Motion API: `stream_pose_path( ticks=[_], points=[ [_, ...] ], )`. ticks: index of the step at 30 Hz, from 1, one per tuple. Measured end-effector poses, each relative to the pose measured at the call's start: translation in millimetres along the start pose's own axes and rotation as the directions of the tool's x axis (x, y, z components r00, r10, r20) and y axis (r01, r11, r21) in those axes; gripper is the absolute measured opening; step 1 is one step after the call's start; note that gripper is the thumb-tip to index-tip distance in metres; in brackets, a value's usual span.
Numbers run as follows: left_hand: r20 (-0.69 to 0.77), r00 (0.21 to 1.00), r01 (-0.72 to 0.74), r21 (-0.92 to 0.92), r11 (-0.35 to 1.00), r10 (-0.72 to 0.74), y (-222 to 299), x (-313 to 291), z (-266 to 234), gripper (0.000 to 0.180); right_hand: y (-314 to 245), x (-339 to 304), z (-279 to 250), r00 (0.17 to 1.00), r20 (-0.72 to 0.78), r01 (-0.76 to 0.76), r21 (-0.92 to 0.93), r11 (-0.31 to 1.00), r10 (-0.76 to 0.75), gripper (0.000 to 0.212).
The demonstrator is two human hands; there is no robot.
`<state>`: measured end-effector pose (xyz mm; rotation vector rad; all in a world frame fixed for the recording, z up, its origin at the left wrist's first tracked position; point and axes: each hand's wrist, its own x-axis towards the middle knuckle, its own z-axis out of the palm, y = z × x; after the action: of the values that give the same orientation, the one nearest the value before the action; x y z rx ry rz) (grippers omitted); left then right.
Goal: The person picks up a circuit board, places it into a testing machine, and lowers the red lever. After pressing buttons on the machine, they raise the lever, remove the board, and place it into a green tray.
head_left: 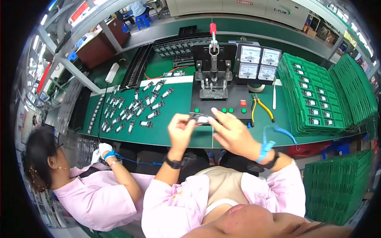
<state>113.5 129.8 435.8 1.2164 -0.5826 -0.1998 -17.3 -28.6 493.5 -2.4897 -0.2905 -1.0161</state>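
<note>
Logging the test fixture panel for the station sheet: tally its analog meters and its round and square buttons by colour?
Analog meters: 4
Green round buttons: 4 in view
Red square button: 1
Total: 9
The hands, left hand and right hand, which hold a small module, may hide more buttons.

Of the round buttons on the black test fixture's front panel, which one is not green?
The red button, at the right end of the panel on the black test fixture; the green buttons sit left of it.

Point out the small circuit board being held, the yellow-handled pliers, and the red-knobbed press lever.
small circuit board [198,118], head view, middle of the board between both hands.
yellow-handled pliers [262,108], head view, on a handle.
red-knobbed press lever [213,28], head view, on the knob.
</note>
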Motion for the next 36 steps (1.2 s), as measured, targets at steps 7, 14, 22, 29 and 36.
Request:
stream_pose_path(
  ticks=[7,14,22,29,36],
  points=[
    [0.170,0.957,-0.286,0.431,0.856,0.234,-14,7,6,0.025,72,5,52,0.998,-0.056,-0.031,-0.065,0.997,0.028,0.033],
    [0.377,0.898,-0.439,0.714,0.545,0.229,-36,-3,-2,0.050,103,16,67,0.994,-0.003,-0.105,-0.175,0.979,0.106,0.029],
    [0.428,0.867,-0.499,0.742,0.448,0.256,-49,-4,-4,0.062,74,21,51,0.991,0.089,-0.056,-0.414,0.909,0.101,0.030],
    [0.430,0.852,-0.522,0.729,0.442,0.297,-60,-8,-9,0.063,72,107,4,0.914,-0.374,-0.240,-0.194,0.951,0.154,0.062],
    [0.424,0.857,-0.515,0.742,0.429,0.293,-59,-4,-7,0.063,60,134,17,0.960,-0.262,0.257,0.679,0.688,-0.100,0.066]
  ],
)
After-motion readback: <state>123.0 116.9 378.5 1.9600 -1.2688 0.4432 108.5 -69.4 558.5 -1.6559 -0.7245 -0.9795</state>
